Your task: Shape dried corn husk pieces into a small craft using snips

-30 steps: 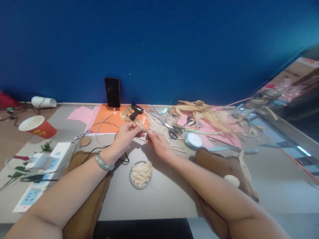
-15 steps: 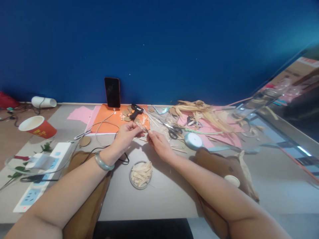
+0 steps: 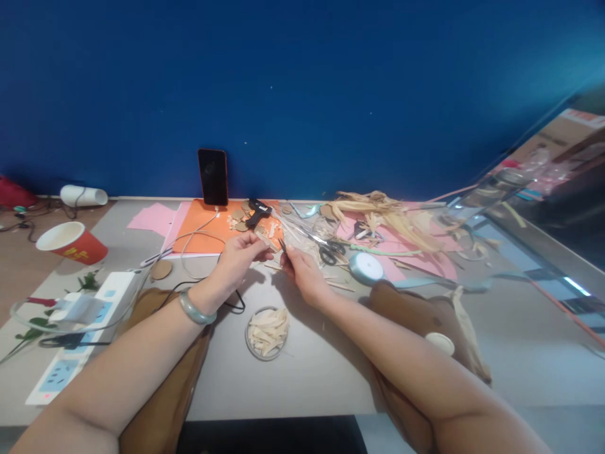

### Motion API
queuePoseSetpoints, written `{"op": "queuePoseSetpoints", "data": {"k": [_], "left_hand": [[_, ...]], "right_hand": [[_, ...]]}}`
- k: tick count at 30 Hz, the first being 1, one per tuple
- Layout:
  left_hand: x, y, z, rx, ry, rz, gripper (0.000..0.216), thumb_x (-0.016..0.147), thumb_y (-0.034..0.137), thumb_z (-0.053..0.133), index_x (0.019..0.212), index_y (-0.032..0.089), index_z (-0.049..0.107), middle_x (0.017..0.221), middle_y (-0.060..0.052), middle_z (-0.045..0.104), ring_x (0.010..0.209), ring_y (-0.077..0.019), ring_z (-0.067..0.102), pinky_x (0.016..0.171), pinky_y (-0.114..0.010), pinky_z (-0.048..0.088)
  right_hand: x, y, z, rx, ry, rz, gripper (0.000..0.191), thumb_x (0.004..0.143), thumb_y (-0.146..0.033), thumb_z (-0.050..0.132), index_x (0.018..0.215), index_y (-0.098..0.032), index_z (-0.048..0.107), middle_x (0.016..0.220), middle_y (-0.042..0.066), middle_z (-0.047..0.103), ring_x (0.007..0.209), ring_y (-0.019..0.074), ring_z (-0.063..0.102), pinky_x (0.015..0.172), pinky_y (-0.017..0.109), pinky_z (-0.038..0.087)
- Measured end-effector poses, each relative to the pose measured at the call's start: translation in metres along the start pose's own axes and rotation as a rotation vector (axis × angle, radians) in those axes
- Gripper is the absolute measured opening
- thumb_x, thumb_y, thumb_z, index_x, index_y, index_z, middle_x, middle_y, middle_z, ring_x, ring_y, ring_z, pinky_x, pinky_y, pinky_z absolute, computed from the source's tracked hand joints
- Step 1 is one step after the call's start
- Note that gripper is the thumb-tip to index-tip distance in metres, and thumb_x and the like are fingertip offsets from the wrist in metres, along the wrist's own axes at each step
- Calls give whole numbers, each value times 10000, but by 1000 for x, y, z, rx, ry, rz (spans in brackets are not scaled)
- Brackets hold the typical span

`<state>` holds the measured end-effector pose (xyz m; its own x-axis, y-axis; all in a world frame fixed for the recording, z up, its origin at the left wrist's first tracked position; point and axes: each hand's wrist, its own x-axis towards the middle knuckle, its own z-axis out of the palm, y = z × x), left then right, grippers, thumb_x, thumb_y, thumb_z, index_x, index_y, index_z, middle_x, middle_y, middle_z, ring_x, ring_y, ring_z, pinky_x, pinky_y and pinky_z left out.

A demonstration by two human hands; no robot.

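Note:
My left hand (image 3: 242,257), with a bangle on its wrist, pinches a small pale strip of dried husk (image 3: 267,242) between thumb and fingertips. Close to its right, my right hand (image 3: 303,272) is closed on slim dark tweezers (image 3: 283,245), their points up and toward the strip. A narrow gap separates the tweezers from the strip. Below both hands stands a small round dish (image 3: 247,340) filled with cut pale husk pieces (image 3: 268,331).
A glue gun (image 3: 259,213) lies on orange paper (image 3: 198,230), with scissors (image 3: 328,251) and a ribbon spool (image 3: 367,268) to the right. Dried husks (image 3: 378,208) lie behind. At left are a phone (image 3: 213,177), a paper cup (image 3: 70,243) and a power strip (image 3: 85,337).
My right hand has drawn slightly away from the left, and the tweezers' dark points now show apart from the strip. The left hand keeps its pinch in place.

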<state>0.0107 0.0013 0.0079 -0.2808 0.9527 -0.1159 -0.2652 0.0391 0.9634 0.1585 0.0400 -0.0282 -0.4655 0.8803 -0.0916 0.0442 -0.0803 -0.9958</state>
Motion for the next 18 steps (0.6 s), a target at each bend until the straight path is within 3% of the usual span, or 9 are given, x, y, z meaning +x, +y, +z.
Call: {"op": "queuePoseSetpoints", "data": {"k": [7,13,18], "left_hand": [[-1,1,0,-6,-31,9,215,660,318,739,625,145,616,622,-18,659,568,-113,625,663,-262,516],[-1,0,0,11,-106,35,234,671,354,751,653,152,632,627,-13,648,610,-123,619,708,-276,513],[0,-3,-1,37,-128,31,194,684,328,746,688,153,661,685,-23,672,653,-118,621,737,-265,505]], "right_hand": [[-3,-2,0,55,-35,36,503,861,-677,418,710,-204,497,479,-69,277,418,87,214,411,255,151],[-6,-11,-3,-45,6,-130,391,713,-534,707,774,-172,571,604,-39,462,554,95,382,517,240,326],[-5,-12,-5,-24,52,-166,322,770,-482,669,809,-174,588,587,-39,438,547,99,373,520,249,319]]}}
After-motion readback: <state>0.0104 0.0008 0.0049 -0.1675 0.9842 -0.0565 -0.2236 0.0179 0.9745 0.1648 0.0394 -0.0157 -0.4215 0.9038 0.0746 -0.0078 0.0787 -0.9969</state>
